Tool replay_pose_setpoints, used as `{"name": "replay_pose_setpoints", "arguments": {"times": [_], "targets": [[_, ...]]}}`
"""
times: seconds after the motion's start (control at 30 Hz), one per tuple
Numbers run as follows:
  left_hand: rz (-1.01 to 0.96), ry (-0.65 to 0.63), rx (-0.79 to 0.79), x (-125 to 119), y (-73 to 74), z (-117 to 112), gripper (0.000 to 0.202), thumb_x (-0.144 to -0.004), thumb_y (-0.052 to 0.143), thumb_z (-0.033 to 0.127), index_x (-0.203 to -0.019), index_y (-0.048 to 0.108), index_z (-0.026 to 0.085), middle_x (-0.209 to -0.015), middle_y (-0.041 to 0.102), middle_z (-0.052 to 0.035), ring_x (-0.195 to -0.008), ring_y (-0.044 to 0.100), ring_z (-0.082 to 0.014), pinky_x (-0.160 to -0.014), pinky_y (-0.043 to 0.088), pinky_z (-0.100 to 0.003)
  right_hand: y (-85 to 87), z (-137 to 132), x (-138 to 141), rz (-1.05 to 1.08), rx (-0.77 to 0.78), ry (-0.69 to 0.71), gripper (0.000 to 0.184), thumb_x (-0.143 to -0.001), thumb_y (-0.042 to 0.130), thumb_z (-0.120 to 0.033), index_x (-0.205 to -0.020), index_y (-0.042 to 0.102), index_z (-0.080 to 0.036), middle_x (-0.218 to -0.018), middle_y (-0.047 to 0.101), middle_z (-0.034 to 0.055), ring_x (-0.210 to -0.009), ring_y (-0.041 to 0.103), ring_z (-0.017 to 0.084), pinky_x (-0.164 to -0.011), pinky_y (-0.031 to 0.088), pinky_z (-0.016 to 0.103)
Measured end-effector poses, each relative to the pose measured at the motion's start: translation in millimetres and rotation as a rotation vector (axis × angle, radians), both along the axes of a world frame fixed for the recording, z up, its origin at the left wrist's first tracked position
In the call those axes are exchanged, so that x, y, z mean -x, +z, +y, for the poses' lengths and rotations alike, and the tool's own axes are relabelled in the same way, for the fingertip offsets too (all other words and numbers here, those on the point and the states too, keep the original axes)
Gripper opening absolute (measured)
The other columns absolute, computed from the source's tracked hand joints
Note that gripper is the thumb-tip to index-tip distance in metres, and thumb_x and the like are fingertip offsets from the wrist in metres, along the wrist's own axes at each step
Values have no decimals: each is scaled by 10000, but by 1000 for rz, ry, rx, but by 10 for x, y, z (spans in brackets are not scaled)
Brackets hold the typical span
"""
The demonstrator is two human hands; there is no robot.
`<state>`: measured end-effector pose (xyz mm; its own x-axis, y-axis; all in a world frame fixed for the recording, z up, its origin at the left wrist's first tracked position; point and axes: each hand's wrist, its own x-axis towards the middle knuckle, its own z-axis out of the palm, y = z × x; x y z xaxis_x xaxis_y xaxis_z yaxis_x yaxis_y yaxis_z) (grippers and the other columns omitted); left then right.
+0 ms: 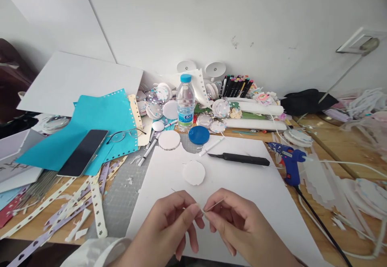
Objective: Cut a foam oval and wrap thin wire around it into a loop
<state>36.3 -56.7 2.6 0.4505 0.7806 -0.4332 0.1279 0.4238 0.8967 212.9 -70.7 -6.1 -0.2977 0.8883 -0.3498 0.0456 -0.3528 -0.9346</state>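
Over the near part of a white board, my left hand and my right hand meet at the fingertips. Both are closed in a pinch on a thin wire, one end of which sticks up past my right fingers. Another thin end shows above my left hand; whether it belongs to the same wire I cannot tell. Just beyond my hands lies a white foam disc. Farther off on the board rests a black craft knife, its blade pointing left.
A blue hot glue gun with its cord lies on the right. Behind the board stand a water bottle and a blue lid. To the left are a phone, glasses, teal sheets and paper strips.
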Motion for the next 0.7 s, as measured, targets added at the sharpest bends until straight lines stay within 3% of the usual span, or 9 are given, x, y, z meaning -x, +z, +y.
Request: {"name": "replay_pose_setpoints", "arguments": {"times": [0.1,0.27,0.7], "targets": [[21,8,-8,15,10,28,488,-823,542,613,-757,563,130,-545,549,12,-389,404,-47,-394,309,-170,-11,1,5,-39,-29,-9,248,-835,630,-443,-847,594,-197,-621,520,-48,-430,374,58,-406,350,176],[-27,31,-7,-8,-14,31,479,-813,566,611,-703,521,147,-471,421,73,-371,287,-28,-373,188,-165,-25,5,4,-110,-59,-15,250,-838,620,-453,-855,602,-204,-519,407,-76,-456,414,97,-457,344,219],[-64,73,29,-62,-72,-13,454,-815,597,588,-735,533,145,-511,437,72,-389,319,-25,-391,183,-172,42,-36,-1,-174,-156,-18,165,-851,583,-378,-838,642,-224,-729,556,-6,-617,502,137,-536,387,239]]}}
